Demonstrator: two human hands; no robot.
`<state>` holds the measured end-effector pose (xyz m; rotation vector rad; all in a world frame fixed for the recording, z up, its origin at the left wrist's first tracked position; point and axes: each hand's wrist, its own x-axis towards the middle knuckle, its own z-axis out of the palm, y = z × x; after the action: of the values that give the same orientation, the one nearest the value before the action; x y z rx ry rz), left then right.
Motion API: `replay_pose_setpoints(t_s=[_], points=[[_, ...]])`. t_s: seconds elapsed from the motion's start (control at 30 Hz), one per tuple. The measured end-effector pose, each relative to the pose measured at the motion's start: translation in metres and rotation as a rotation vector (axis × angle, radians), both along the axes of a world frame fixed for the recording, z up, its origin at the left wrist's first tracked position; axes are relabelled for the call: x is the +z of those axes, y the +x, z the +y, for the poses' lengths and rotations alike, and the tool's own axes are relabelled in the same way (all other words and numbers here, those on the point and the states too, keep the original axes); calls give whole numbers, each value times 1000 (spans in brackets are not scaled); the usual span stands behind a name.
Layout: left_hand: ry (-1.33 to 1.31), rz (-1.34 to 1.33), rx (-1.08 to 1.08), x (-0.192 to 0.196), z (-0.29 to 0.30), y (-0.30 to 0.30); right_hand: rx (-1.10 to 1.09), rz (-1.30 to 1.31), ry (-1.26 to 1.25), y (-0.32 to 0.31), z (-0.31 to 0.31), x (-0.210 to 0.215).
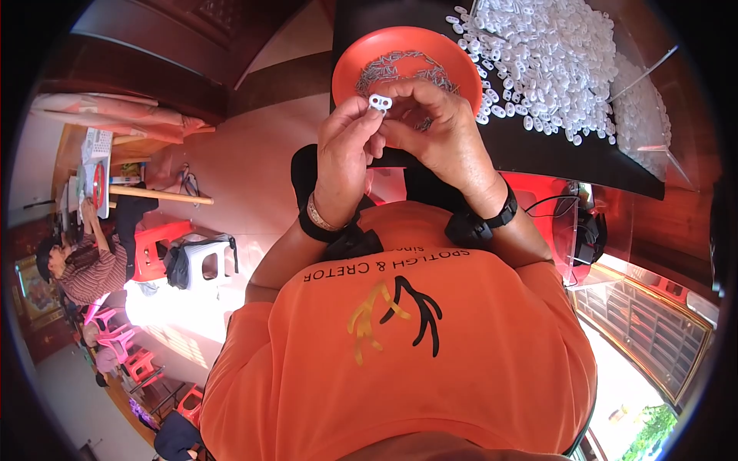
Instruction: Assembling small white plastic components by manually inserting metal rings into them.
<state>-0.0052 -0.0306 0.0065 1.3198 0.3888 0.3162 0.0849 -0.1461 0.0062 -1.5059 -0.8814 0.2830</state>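
Note:
Between the thumb and fingers of my left hand [344,146] is a small white oval plastic piece with two holes [380,101]. My right hand [446,131] is close beside it, with its fingers curled and their tips near the piece. Whatever those fingertips pinch, if anything, is too small to make out. Behind both hands stands an orange-red plate [350,61], partly covered by them, with many thin metal pins or screws [388,69] in it. To the right, a large heap of similar white plastic pieces [550,61] lies on the black table [615,165].
A clear bag or sheet [642,115] with more white pieces is at the table's right end. A red stool [530,203] stands below the table. To the left, another person [92,257] sits at a bench, near a white stool [207,261] and red stools [157,246].

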Motion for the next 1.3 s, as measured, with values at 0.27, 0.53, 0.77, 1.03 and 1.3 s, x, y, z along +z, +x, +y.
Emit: replay_pose_setpoints(t_s=[0.27, 0.53, 0.77, 1.03, 1.3], points=[[-29, -120, 3, -7, 2, 2, -8, -208, 27, 0, -3, 4], [-33, -72, 67, -1, -5, 0, -62, -394, 16, -3, 2, 9], [-3, -171, 41, -7, 0, -4, -44, -397, 15, -8, 5, 5], [-25, -190, 39, -7, 2, -1, -48, -473, 56, -6, 6, 2], [313, -364, -19, -22, -1, 0, -100, -650, 23, -2, -2, -4]])
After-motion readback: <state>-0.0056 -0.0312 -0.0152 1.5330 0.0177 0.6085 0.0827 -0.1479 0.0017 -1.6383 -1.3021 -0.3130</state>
